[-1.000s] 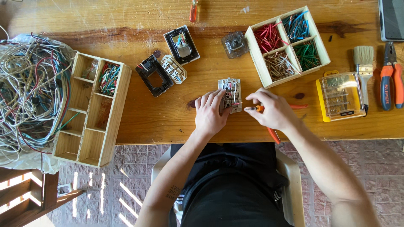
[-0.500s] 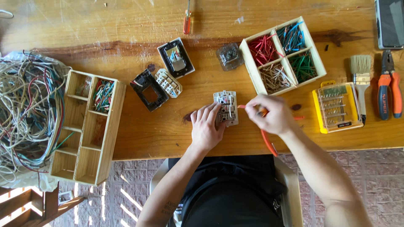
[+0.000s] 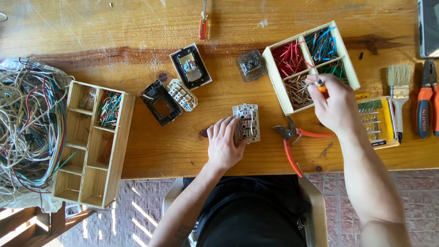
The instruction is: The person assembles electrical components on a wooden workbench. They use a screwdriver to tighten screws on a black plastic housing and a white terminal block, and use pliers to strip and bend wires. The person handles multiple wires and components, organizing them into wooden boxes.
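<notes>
My left hand (image 3: 225, 144) rests on the wooden table (image 3: 137, 27), fingers pressed against the left side of a small white switch module (image 3: 247, 123) with wires on its back. My right hand (image 3: 334, 105) is raised over the near edge of a four-compartment wooden box (image 3: 280, 89) of cut wire pieces, fingers closed on a small orange-handled tool (image 3: 321, 85). Red-handled cutters (image 3: 292, 139) lie open on the table between my hands.
A tall wooden divider tray (image 3: 119, 151) and a tangle of wires (image 3: 27, 123) sit left. Dismantled switch parts (image 3: 160, 103), a black-framed socket (image 3: 190, 66), a clear cover (image 3: 250, 65), a screwdriver (image 3: 203, 23), a yellow bit case (image 3: 379, 123), a brush (image 3: 398, 87) and pliers (image 3: 427, 98) lie around.
My right hand has lifted away from the switch module and moved right and up to the wire box, uncovering the red cutters. My left hand stays on the module.
</notes>
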